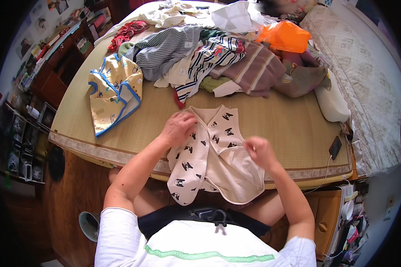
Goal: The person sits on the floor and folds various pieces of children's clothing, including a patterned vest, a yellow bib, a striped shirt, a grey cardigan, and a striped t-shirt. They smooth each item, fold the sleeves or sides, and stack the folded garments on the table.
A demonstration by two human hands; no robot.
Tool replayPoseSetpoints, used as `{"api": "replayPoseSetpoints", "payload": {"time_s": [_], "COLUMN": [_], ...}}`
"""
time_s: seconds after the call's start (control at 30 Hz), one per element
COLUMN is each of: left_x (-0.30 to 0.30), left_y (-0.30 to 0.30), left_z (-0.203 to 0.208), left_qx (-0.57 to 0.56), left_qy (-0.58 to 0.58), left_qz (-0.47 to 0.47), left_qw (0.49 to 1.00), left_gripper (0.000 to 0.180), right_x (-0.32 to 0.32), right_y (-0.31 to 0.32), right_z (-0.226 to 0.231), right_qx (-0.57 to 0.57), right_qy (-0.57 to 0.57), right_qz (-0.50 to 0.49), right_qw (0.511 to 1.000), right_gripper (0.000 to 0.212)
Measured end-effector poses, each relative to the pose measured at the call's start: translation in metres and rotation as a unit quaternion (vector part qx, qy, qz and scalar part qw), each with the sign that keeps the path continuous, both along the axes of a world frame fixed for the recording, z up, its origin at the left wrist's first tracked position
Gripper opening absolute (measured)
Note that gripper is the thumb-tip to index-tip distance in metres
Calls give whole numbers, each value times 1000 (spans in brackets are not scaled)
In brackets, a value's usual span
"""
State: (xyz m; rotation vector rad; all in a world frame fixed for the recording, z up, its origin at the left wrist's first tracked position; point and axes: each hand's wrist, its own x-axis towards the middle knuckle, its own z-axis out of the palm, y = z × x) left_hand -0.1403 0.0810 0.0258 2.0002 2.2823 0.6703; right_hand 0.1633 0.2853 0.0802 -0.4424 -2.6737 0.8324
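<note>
Currently, the cream vest (223,155) is overhanging the woven mat (298,138); the left hand (179,127) is covering one shoulder, the right hand (259,151) curling at its side; fabric grip cannot be determined.

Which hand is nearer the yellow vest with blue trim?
Left. The left hand is at the upper left of the cream vest, to the right of the yellow vest; the right hand is farther right, at the opposite side.

Your left hand (179,128) hides part of the cream vest (196,161). Your right hand (260,152) is slightly blurred; you can't tell whether it grips the vest. The lower edge cuts off your white shirt (200,238).
</note>
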Motion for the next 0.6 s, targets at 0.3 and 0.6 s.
{"api": "replayPoseSetpoints", "payload": {"time_s": [0.3,0.6], "left_x": [-15,30], "left_y": [12,-23], "left_z": [-15,201], "left_qx": [110,282], "left_qy": [-101,-454], "left_qz": [209,27], "left_qw": [966,845], "left_gripper": [24,31], "right_x": [-120,-5], "right_y": [32,-9], "right_z": [-66,166], "right_qx": [-62,-198], "right_qy": [30,323], "right_qz": [-160,-36], "right_qw": [985,925], "right_gripper": [36,15]}}
